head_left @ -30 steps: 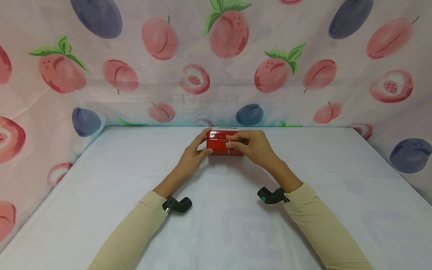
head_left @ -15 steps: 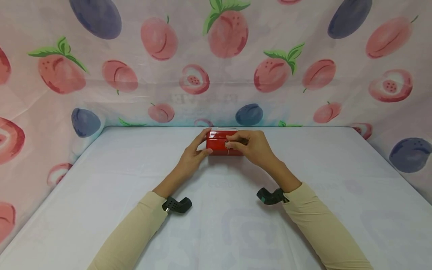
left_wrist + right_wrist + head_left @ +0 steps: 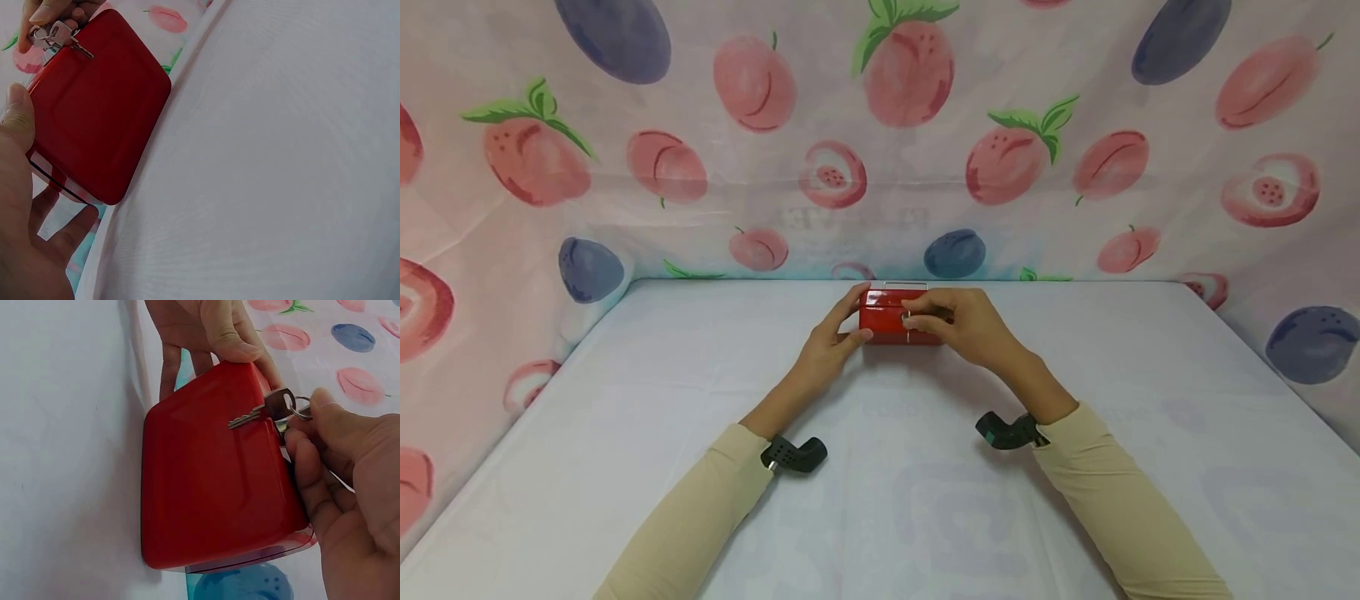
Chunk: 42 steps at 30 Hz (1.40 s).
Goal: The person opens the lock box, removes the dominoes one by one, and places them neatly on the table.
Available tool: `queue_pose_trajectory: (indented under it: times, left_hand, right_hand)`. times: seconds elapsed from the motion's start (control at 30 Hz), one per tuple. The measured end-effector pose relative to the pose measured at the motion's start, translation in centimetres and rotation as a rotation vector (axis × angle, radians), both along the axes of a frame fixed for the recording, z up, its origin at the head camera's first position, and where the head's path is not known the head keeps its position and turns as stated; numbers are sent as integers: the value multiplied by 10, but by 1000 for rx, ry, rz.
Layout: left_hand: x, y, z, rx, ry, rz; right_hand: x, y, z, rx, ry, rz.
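A small red metal cash box (image 3: 880, 321) with a wire handle on its lid stands closed at the back of the table. My left hand (image 3: 823, 354) holds its left end, thumb on the front and fingers around the side. At the lock on the box's front, my right hand (image 3: 973, 329) pinches a key (image 3: 61, 32) between thumb and fingers. A second key (image 3: 250, 415) hangs from the same metal ring (image 3: 301, 407) against the red front. The right fingertips partly hide the lock and the pinched key.
White cloth covers the table (image 3: 880, 483). Behind the box rises a fruit-print curtain (image 3: 880, 200), which also closes in both sides. Black wrist cameras (image 3: 795, 455) jut inward from both beige sleeves (image 3: 692, 517).
My right wrist and forearm have tilted slightly up and to the right, while the fingers stay at the lock. The left hand and the box have held still.
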State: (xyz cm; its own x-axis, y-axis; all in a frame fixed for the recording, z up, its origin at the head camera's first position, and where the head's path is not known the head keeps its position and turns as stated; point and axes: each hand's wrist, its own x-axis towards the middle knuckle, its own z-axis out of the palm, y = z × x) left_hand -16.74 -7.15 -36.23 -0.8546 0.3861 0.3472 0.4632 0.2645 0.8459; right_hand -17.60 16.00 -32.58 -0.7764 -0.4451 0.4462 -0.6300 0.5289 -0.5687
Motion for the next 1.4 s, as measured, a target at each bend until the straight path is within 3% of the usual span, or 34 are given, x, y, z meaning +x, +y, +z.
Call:
queue_pose_trajectory:
  times: [0.53, 1.07, 1.3, 1.4]
  left_hand:
    - [0, 0, 2, -2, -1, 11]
    - [0, 1, 1, -13, -8, 4]
    - [-23, -1, -27, -12, 3, 19]
    - [-26, -2, -31, -8, 10, 21]
  right_hand:
    - [-2, -4, -4, -37, 66, 0]
    - [-1, -5, -7, -36, 93, -60]
    - [1, -6, -6, -64, 62, -84]
    - [1, -7, -6, -73, 54, -89]
